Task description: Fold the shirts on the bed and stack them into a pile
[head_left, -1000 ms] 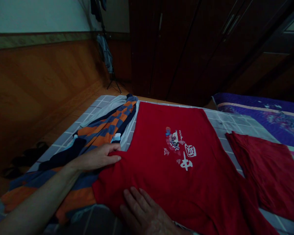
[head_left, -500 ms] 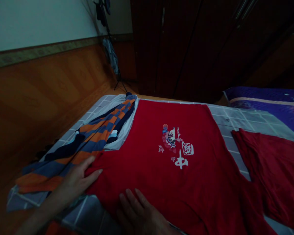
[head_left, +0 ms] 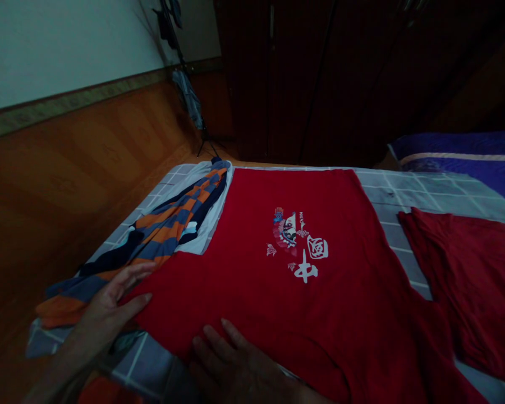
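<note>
Between an orange-and-blue garment (head_left: 174,221) and folded red cloth (head_left: 482,275) lies a red shirt (head_left: 244,241), its sleeve (head_left: 162,297) pinched in the left grip (head_left: 107,303), the right grip (head_left: 235,365) spread on top.

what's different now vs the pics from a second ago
The left hand has let go of the corner where the sleeve meets the body of the red shirt and moved outward to the sleeve's end; the sleeve now reaches further left. The right hand stays spread on the shirt, and the folded red cloth still lies at the right.
</note>
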Action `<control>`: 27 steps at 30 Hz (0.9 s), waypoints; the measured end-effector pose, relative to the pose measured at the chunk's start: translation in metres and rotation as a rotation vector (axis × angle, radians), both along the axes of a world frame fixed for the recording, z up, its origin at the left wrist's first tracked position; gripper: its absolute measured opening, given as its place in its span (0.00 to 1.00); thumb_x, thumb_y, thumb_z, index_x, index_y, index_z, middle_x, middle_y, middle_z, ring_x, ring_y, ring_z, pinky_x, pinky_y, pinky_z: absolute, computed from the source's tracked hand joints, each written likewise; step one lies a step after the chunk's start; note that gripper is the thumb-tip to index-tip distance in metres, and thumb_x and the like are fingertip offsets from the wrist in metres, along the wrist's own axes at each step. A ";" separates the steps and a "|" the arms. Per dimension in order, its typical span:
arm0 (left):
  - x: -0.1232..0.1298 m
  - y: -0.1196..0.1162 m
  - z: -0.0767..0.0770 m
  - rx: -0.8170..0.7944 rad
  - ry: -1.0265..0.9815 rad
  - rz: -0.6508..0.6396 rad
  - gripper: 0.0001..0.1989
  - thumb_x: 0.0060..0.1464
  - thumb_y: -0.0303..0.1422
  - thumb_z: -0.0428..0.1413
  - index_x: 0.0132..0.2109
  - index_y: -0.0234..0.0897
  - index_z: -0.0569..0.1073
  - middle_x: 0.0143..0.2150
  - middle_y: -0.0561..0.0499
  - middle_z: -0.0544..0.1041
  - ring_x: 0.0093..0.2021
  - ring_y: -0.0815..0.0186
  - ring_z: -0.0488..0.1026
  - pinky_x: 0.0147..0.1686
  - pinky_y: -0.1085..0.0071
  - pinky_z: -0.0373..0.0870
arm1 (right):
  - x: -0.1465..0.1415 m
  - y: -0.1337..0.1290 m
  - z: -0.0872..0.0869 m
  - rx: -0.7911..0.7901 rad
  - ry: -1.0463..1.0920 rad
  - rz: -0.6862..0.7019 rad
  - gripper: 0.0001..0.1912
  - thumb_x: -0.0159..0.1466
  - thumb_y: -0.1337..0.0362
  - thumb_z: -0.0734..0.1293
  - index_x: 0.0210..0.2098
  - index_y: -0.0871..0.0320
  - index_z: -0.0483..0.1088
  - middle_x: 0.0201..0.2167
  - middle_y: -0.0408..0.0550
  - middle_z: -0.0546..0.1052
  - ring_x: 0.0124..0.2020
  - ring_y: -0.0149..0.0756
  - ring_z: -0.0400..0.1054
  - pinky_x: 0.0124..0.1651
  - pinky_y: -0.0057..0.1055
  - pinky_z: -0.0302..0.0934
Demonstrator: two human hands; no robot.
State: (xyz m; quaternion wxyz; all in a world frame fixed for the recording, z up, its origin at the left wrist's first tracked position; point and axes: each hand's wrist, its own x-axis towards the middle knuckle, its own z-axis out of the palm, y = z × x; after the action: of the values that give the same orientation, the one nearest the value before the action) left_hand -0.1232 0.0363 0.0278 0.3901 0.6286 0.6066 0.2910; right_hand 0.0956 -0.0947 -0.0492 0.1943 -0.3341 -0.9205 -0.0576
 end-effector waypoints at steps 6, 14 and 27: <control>0.054 -0.033 0.005 -0.007 0.096 -0.546 0.20 0.50 0.30 0.52 0.51 0.42 0.71 0.41 0.50 0.76 0.37 0.65 0.73 0.40 0.70 0.70 | -0.011 -0.002 -0.004 -0.060 0.021 0.027 0.21 0.71 0.59 0.50 0.57 0.62 0.62 0.56 0.49 0.67 0.58 0.42 0.58 0.56 0.41 0.58; 0.065 -0.034 -0.011 -0.010 0.298 -0.624 0.19 0.56 0.36 0.48 0.54 0.40 0.68 0.40 0.50 0.75 0.33 0.67 0.71 0.34 0.70 0.68 | -0.020 -0.006 -0.012 -0.142 0.093 0.024 0.18 0.71 0.58 0.53 0.54 0.57 0.64 0.55 0.45 0.69 0.54 0.35 0.62 0.46 0.30 0.65; 0.034 -0.038 -0.028 -0.070 0.587 -0.562 0.25 0.53 0.37 0.52 0.58 0.38 0.62 0.32 0.53 0.74 0.32 0.63 0.72 0.34 0.69 0.65 | -0.020 -0.011 0.010 -0.356 0.164 -0.285 0.19 0.55 0.55 0.70 0.41 0.60 0.69 0.32 0.49 0.75 0.35 0.43 0.67 0.40 0.38 0.65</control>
State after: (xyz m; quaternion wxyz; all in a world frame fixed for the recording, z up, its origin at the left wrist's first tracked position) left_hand -0.0895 -0.0013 -0.0002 0.2858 0.8127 0.5063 -0.0395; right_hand 0.0760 -0.1061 -0.0393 0.1963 -0.4930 -0.8409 0.1063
